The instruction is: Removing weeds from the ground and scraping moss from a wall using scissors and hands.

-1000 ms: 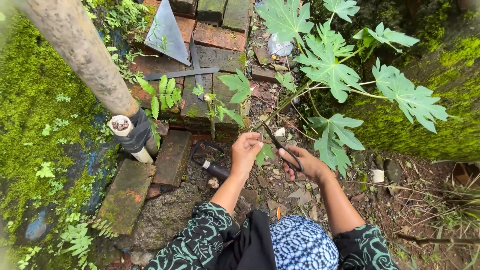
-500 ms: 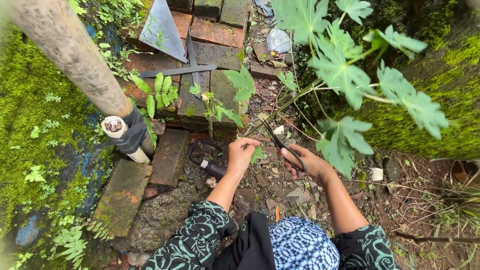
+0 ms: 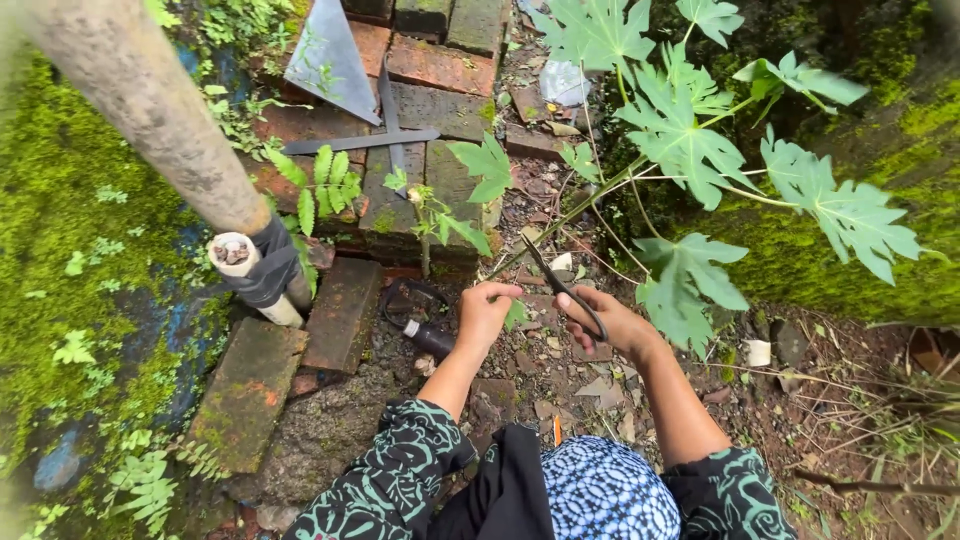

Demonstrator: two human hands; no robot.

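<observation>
black scissors (image 3: 562,290), blades apart, beside leaf (image 3: 516,314)

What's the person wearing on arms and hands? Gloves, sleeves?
No gloves: the left hand and right hand are bare, forearms uncovered. Black sleeves with a teal-green swirling leaf pattern are pushed up near both elbows. No watch or rings visible.

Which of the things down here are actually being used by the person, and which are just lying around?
In use:
left hand pinching a small green leaf
right hand holding black scissors
leafy plant

Lying about:
mossy bricks
taped pipe
crossed metal strips
grey triangular sheet
</observation>
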